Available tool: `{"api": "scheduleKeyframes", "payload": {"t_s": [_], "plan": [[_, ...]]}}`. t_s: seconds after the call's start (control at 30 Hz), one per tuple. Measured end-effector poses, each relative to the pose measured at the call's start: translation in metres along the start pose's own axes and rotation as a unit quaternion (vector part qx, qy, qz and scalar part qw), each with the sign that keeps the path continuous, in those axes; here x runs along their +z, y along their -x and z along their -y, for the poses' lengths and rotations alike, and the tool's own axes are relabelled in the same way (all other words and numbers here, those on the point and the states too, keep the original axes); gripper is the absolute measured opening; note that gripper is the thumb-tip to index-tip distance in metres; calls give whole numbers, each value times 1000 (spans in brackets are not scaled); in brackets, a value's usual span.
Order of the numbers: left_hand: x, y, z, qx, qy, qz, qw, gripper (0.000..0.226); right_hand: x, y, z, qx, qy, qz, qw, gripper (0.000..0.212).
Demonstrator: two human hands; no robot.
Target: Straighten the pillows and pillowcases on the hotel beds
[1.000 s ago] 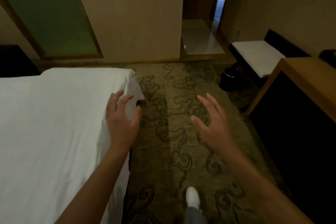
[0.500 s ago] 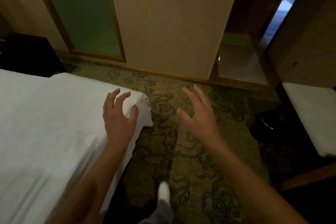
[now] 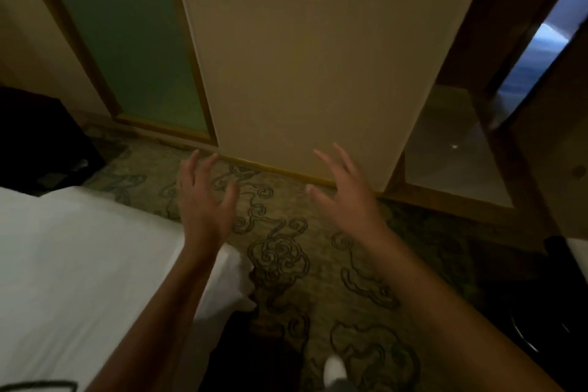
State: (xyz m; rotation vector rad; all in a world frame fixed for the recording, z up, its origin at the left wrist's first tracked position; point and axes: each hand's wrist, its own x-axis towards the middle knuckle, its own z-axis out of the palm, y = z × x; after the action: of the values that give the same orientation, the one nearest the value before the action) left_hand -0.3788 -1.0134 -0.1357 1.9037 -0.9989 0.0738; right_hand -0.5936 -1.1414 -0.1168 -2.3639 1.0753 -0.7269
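Observation:
A hotel bed with a smooth white sheet [image 3: 79,264] fills the lower left; its foot corner hangs down by my left forearm. No pillow or pillowcase is in view. My left hand [image 3: 203,200] is held out past the bed's corner, above the carpet, fingers spread and empty. My right hand [image 3: 345,194] floats to its right at about the same height, open and empty too, palm turned inward.
Patterned green carpet [image 3: 286,251] covers the floor ahead. A beige wall panel [image 3: 302,57] and a green framed glass panel [image 3: 124,35] stand close in front. A dark cabinet [image 3: 38,137] sits at left. An open doorway with a pale floor [image 3: 445,153] lies right. My white shoe [image 3: 334,369] shows below.
I have stepped forward along the bed. My left hand has lifted off the bed corner and is now past it over the carpet. The wall is closer.

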Motion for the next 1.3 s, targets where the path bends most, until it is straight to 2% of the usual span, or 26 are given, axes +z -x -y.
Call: {"api": "scheduleKeyframes", "payload": {"t_s": [0.03, 0.1, 0.13, 0.2, 0.23, 0.3, 0.33, 0.4, 0.43, 0.5, 0.53, 0.6, 0.63, 0.7, 0.73, 0.8, 0.83, 0.9, 0.93, 1.0, 1.03, 1.1, 1.13, 1.2, 1.23, 1.3], "plan": [[38, -60, 9, -1, -22, -27, 999, 50, 9, -70, -24, -16, -19, 3, 1000, 66], [47, -89, 9, 7, -16, -39, 999, 48, 9, -104, -30, -32, -7, -8, 999, 66], [92, -133, 25, -13, -46, -63, 997, 49, 28, -172, -61, -56, -26, 3, 998, 66], [109, -148, 24, -39, -33, -44, 998, 52, 33, -201, -74, -66, -16, 10, 998, 66], [141, -185, 38, -67, -63, -71, 993, 53, 54, -265, -91, -86, -46, 39, 994, 66], [149, -193, 37, -90, -52, -65, 992, 55, 64, -288, -97, -97, -30, 62, 993, 66], [163, -233, 48, -100, -83, -90, 987, 55, 80, -348, -97, -118, -63, 82, 988, 67], [163, -238, 53, -102, -93, -86, 987, 55, 89, -360, -95, -125, -66, 81, 987, 71], [165, -288, 67, -125, -110, -137, 977, 55, 103, -428, -79, -169, -80, 106, 977, 72], [162, -307, 74, -148, -98, -156, 972, 55, 110, -453, -73, -177, -76, 101, 976, 72], [169, -355, 100, -165, -117, -193, 960, 55, 136, -516, -56, -207, -80, 128, 966, 72], [169, -381, 107, -179, -120, -189, 958, 54, 146, -548, -37, -231, -58, 154, 959, 72], [182, -419, 144, -197, -139, -195, 951, 55, 185, -597, -24, -262, -55, 183, 946, 73], [179, -436, 158, -220, -136, -190, 947, 56, 197, -618, -4, -318, -38, 191, 928, 74], [185, -487, 199, -224, -147, -192, 944, 56, 232, -672, 13, -326, -59, 186, 925, 74], [180, -512, 208, -219, -140, -204, 944, 55, 239, -692, 27, -341, -73, 164, 923, 73], [175, -575, 245, -216, -144, -218, 941, 55, 272, -755, 52, -340, -84, 162, 923, 72], [174, -597, 247, -207, -135, -222, 943, 54, 282, -776, 53, -329, -86, 170, 925, 72], [166, -632, 280, -226, -137, -238, 934, 54, 317, -815, 73, -328, -95, 196, 919, 72], [166, -634, 287, -238, -131, -238, 933, 52, 332, -824, 66, -319, -82, 216, 919, 73], [145, -669, 324, -250, -151, -258, 921, 51, 372, -865, 99, -341, -104, 233, 905, 73], [132, -684, 336, -265, -148, -270, 914, 51, 387, -886, 111, -346, -101, 232, 904, 73], [107, -717, 381, -291, -174, -297, 893, 51, 439, -928, 155, -367, -126, 254, 886, 72], [90, -736, 393, -301, -172, -310, 885, 51, 453, -952, 180, -393, -122, 248, 877, 71], [71, -756, 440, -328, -200, -333, 861, 50, 510, -983, 219, -416, -148, 277, 853, 71], [58, -762, 452, -344, -195, -343, 852, 50, 529, -995, 235, -443, -142, 279, 840, 71]]}}
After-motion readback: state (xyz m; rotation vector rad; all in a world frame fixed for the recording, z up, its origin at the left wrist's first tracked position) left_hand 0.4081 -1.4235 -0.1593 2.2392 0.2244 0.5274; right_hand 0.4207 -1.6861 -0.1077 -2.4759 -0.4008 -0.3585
